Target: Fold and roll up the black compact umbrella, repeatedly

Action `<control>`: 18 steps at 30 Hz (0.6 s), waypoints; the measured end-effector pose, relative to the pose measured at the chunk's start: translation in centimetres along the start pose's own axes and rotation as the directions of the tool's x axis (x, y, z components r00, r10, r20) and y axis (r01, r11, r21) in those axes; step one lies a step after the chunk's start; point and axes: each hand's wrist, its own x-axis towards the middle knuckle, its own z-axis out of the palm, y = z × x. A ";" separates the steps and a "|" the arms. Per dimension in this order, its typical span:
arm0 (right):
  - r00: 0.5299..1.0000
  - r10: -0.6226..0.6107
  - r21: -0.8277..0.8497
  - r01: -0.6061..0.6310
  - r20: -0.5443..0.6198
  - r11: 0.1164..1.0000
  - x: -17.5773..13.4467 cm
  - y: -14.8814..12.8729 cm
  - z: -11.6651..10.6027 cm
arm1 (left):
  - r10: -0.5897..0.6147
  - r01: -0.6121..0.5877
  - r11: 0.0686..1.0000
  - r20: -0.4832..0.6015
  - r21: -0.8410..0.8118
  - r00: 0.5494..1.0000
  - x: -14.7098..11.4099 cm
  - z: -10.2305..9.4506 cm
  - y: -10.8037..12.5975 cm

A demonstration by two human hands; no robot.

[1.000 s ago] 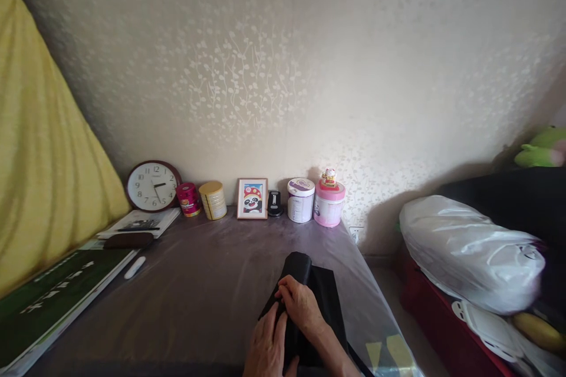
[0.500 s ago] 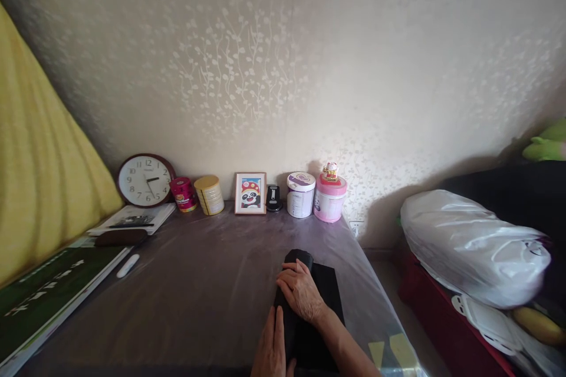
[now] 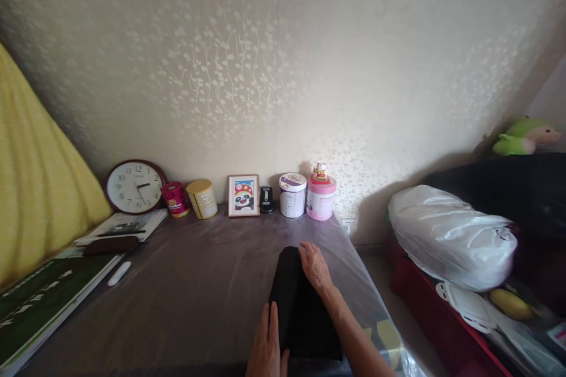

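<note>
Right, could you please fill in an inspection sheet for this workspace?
Surface: glossy grey table cover, yellow patches toward its near right corner.
Item in hand: black item, perhaps folded cloth, on the table cover.
Clutter: clock, magenta can, yellow can, framed picture, white tub and pink tub along the far edge; green book at left.
Hands: left hand against the black item's left side, right hand at its far right edge.
Cables: nothing seen.
Surroundings: yellow curtain left, patterned wall behind, white plastic bag right.
</note>
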 end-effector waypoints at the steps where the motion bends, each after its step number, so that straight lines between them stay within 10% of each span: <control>1: 0.999 0.042 -0.011 -0.043 -0.027 0.999 -0.7 0.8 -0.6 | 0.018 -0.018 1.000 -0.022 0.000 1.000 -0.1 0.0 0.0; 7: 0.964 0.230 -0.035 -0.236 -0.132 0.971 -6.1 4.0 -3.5 | 0.067 -0.071 0.996 -0.055 -0.060 0.996 -0.5 -0.3 -0.2; 18: 0.939 0.328 0.099 -0.339 0.106 0.936 -8.5 1.0 -5.1 | 0.096 -0.095 0.986 -0.001 -0.140 0.995 -0.7 -1.1 -0.5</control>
